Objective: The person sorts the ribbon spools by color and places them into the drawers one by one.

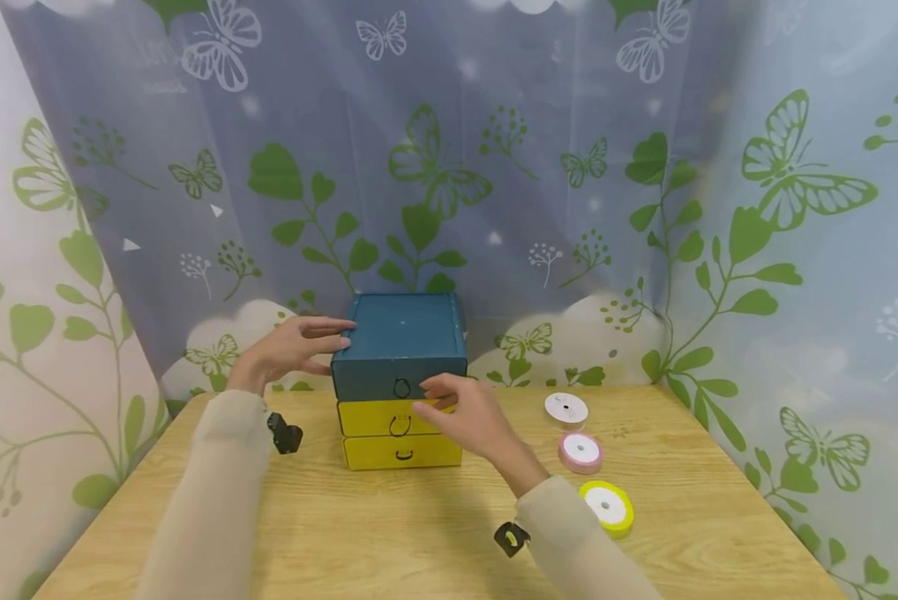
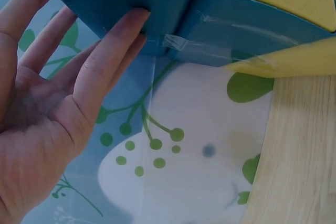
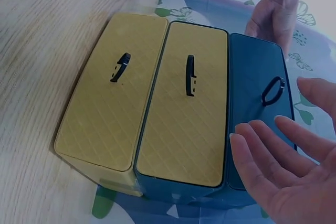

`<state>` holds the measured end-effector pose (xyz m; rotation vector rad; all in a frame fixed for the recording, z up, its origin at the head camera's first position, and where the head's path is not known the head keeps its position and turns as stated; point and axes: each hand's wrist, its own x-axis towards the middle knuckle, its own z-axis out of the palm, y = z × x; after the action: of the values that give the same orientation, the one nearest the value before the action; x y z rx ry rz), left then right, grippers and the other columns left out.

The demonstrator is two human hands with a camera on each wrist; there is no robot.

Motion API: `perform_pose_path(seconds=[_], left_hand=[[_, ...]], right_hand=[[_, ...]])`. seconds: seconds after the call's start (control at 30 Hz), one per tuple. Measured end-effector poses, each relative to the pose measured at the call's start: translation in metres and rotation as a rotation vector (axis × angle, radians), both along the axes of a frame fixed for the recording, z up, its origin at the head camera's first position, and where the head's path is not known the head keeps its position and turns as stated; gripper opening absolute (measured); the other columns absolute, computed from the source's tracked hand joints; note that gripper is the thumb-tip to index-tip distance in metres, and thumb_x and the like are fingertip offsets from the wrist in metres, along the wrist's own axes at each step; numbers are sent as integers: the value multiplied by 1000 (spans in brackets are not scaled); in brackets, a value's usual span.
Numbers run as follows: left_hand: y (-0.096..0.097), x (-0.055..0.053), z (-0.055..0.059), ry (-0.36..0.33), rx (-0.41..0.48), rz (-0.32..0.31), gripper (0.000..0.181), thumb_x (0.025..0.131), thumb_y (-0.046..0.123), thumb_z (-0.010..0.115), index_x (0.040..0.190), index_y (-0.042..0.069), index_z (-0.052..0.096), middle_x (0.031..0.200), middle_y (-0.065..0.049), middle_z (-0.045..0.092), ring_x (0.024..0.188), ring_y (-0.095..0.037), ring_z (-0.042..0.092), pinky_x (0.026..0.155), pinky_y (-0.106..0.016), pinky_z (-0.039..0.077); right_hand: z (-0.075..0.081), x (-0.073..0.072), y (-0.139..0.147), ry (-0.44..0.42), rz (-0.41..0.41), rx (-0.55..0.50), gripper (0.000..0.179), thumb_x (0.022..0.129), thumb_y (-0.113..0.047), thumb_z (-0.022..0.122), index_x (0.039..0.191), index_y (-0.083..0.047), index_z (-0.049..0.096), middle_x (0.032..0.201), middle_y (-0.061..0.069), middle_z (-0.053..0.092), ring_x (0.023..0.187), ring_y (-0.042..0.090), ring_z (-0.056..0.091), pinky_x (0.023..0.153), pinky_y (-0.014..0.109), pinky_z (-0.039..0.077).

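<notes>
This is a small screened-off corner: curtains (image 1: 524,217) printed with butterflies and leaves hang behind the wood-grain table (image 1: 321,533) and to its left and right. Whether it belongs to a home, a studio or a workshop cannot be told.

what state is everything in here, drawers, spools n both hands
Blue rectangular top drawer, closed
Yellow rectangular middle drawer, closed
Yellow rectangular bottom drawer, closed
Round white spool, lying flat
Round pink-edged spool, lying flat
Round yellow-edged spool, lying flat
Left hand, open, touching the blue boxy casing
Right hand, open, holding nothing
</notes>
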<state>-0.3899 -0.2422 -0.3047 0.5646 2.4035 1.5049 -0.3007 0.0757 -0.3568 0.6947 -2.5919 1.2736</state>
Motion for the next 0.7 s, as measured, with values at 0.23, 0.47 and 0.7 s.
perform_pose_path(seconds=[0.23, 0.47, 0.7], left_hand=[[1, 0, 0, 7, 2, 3, 63, 103, 30, 66, 158, 10, 43, 169, -18, 30, 150, -45, 38, 105, -53, 57], [0, 0, 0, -7, -7, 4, 64, 102, 30, 67, 158, 13, 43, 170, -17, 27, 150, -44, 38, 106, -53, 56], [1, 1, -2, -17, -6, 6, 66, 101, 31, 68, 159, 14, 42, 172, -18, 20, 155, -43, 29, 106, -55, 55]], right_hand=[[-3, -6, -11, -17, -34, -6, 44, 94, -38, 76, 129, -11, 70, 119, 7, 76, 102, 23, 73, 91, 40, 63], [-8, -10, -22, -37, -55, -25, 45, 93, -39, 77, 128, -10, 71, 117, 7, 77, 101, 23, 74, 88, 41, 63], [-16, -13, -32, 11, -83, -77, 45, 91, -40, 79, 121, -7, 75, 110, 9, 79, 93, 23, 76, 81, 36, 65]])
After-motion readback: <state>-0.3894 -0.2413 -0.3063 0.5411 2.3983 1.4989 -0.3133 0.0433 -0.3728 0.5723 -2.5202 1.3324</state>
